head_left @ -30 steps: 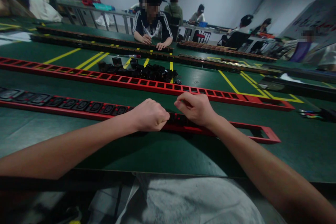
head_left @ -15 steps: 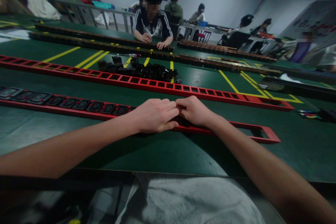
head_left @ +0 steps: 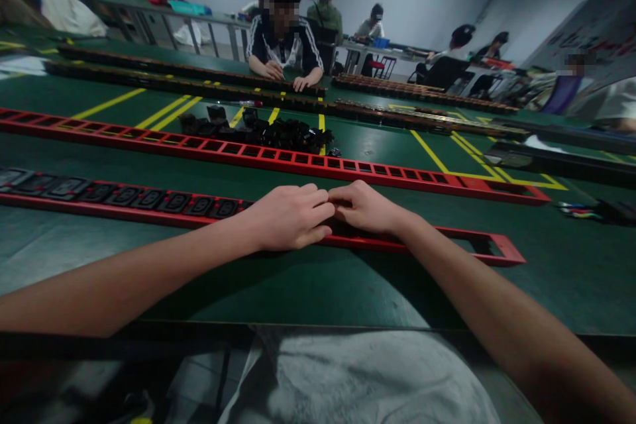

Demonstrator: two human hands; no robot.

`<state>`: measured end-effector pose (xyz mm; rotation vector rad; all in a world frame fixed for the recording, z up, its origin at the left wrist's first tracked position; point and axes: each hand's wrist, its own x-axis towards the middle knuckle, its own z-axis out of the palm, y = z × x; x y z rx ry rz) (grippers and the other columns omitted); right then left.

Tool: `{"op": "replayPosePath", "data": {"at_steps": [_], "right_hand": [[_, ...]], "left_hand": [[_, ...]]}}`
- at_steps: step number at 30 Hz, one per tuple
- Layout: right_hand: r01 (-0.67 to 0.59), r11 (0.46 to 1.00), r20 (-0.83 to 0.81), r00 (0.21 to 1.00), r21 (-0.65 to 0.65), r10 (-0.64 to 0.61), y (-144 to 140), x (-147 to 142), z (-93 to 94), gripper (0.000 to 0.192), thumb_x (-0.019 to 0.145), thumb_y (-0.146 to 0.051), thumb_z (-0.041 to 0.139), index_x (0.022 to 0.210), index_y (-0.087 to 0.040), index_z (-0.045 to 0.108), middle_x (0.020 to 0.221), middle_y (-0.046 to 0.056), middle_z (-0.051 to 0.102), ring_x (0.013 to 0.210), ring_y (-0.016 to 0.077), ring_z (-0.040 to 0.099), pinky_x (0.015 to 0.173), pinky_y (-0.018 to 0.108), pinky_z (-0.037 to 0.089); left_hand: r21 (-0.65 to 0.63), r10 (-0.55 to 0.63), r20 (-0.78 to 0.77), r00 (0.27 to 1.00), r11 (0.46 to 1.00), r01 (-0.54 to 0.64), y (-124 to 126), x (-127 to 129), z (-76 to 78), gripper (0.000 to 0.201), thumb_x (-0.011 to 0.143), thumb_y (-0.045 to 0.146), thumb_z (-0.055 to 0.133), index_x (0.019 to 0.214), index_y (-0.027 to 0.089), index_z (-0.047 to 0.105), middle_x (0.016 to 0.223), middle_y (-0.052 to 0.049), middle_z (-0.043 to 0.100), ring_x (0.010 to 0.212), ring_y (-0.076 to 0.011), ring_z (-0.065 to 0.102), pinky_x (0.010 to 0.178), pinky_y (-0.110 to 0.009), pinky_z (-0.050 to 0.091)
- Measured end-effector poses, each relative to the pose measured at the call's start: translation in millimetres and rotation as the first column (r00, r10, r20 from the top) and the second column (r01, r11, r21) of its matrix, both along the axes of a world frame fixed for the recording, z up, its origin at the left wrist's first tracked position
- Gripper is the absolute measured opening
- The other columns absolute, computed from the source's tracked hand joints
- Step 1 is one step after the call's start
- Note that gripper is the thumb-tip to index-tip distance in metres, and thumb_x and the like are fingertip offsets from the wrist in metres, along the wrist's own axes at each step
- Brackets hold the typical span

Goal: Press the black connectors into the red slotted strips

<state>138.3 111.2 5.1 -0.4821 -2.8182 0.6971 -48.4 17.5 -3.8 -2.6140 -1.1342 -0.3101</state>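
Note:
A long red strip (head_left: 450, 234) lies across the green table in front of me. Its left part holds a row of black sockets (head_left: 149, 199); its right end is an open frame. My left hand (head_left: 288, 215) rests on the strip with its fingers curled. My right hand (head_left: 370, 209) meets it fingertip to fingertip, its fingers bent down onto a black socket (head_left: 342, 230) in the strip that is mostly hidden beneath them.
A second red strip (head_left: 397, 175) with bare slots runs parallel farther out. Behind it lies a pile of loose black sockets (head_left: 278, 133). A person (head_left: 283, 46) works on dark strips across the table. Coloured wires (head_left: 579, 211) lie at the right.
My left hand has gone from a fist to flatter fingers and slid right. My right hand has dropped onto the strip, and the two hands now touch.

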Motion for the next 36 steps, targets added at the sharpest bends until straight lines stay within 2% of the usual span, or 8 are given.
{"op": "replayPosePath", "data": {"at_steps": [16, 24, 30, 36], "right_hand": [[-0.011, 0.993, 0.043, 0.999, -0.114, 0.016, 5, 1, -2.7, 0.016, 0.084, -0.018, 0.048, 0.078, -0.013, 0.062, 0.07, -0.001, 0.056, 0.063, 0.011, 0.046, 0.062, 0.024, 0.034], [-0.023, 0.967, 0.091, 0.995, -0.254, 0.048, 7, 6, 6.4, 0.016, 0.085, -0.026, 0.054, 0.083, -0.013, 0.062, 0.074, -0.001, 0.057, 0.068, 0.0123, 0.048, 0.062, 0.025, 0.036], [-0.02, 0.937, 0.216, 0.971, -0.35, 0.102, 16, 16, 15.6, 0.018, 0.083, -0.032, 0.06, 0.084, -0.014, 0.061, 0.069, -0.003, 0.052, 0.062, 0.0104, 0.045, 0.056, 0.024, 0.034], [-0.015, 0.916, 0.206, 0.973, -0.401, 0.105, 19, 17, 11.0, 0.019, 0.082, -0.034, 0.062, 0.083, -0.015, 0.06, 0.069, -0.004, 0.051, 0.061, 0.0097, 0.045, 0.054, 0.023, 0.035]], "left_hand": [[-0.051, 0.007, 0.012, 1.0, 0.999, -0.007, 0, -1, 3.0, 0.025, 0.095, 0.037, 0.046, 0.096, 0.016, 0.06, 0.096, -0.008, 0.062, 0.085, -0.0206, 0.055, 0.067, -0.031, 0.042], [-0.073, 0.016, 0.007, 1.0, 0.997, -0.015, -1, 0, 4.0, 0.025, 0.096, 0.037, 0.045, 0.097, 0.017, 0.059, 0.097, -0.007, 0.061, 0.086, -0.0208, 0.056, 0.066, -0.031, 0.041], [-0.078, 0.133, 0.004, 0.991, 0.988, -0.133, 0, 1, 3.9, 0.03, 0.095, 0.043, 0.045, 0.098, 0.017, 0.058, 0.096, -0.006, 0.061, 0.085, -0.0204, 0.057, 0.065, -0.031, 0.041], [-0.12, 0.15, 0.024, 0.988, 0.982, -0.147, -1, 1, 4.7, 0.027, 0.095, 0.043, 0.045, 0.098, 0.018, 0.056, 0.097, -0.005, 0.061, 0.088, -0.0203, 0.058, 0.064, -0.03, 0.04]]}}
